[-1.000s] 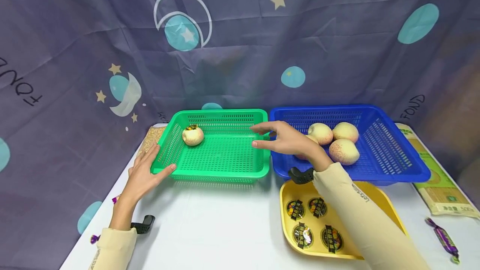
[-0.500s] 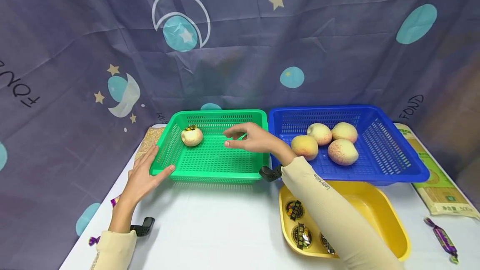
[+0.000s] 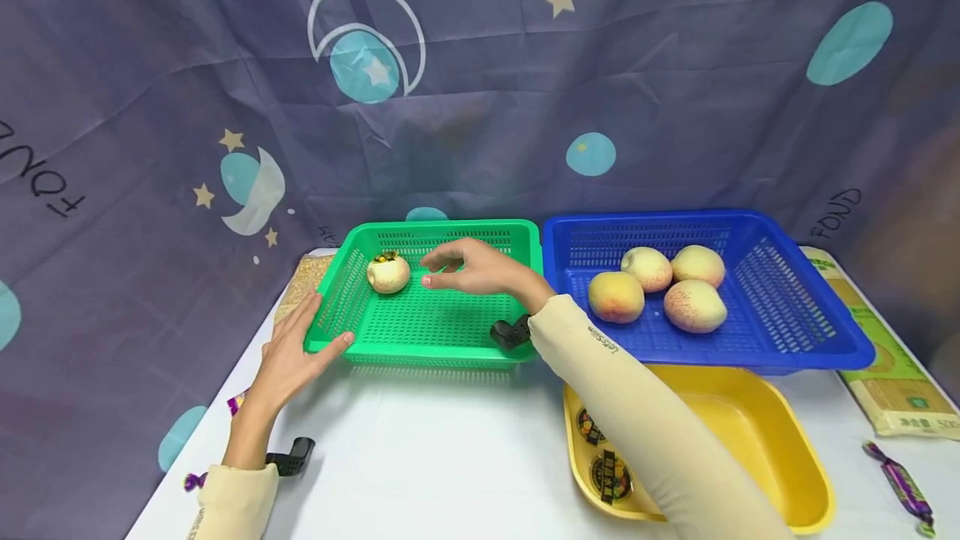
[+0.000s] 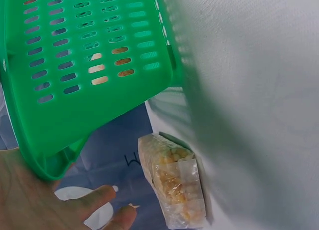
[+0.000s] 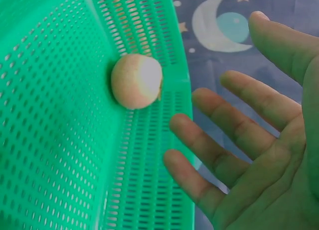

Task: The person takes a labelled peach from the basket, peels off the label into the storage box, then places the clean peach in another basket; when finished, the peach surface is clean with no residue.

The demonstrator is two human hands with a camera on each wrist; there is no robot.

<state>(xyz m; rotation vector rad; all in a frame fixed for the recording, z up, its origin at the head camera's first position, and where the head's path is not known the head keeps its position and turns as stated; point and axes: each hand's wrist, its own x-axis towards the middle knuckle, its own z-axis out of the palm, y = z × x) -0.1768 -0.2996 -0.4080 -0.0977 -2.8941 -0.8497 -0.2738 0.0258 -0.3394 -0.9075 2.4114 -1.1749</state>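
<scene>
A peach (image 3: 388,273) with a black-and-gold sticker lies in the back left of the green basket (image 3: 427,350). My right hand (image 3: 476,267) hovers over the basket to the right of that peach, apart from it. In the right wrist view its fingers (image 5: 234,120) are spread and nothing is in the palm; the peach (image 5: 136,81) sits against the basket wall. My left hand (image 3: 288,361) rests at the basket's front left corner, thumb by the front rim and fingers along the left side. The left wrist view shows this hand (image 4: 30,195) against the rim corner, fingers extended.
Right of the green basket, a blue basket (image 3: 795,357) holds several peaches (image 3: 695,307). In front of it stands a yellow tray (image 3: 750,440) with round black-and-gold stickers (image 3: 611,477). A green-and-yellow package (image 3: 892,382) and a purple-wrapped candy (image 3: 903,486) lie far right; a clear bag (image 4: 177,182) lies left.
My right hand has moved left from between the two baskets to over the green basket, near the stickered peach, uncovering a peach in the blue basket. My left hand stays at the corner.
</scene>
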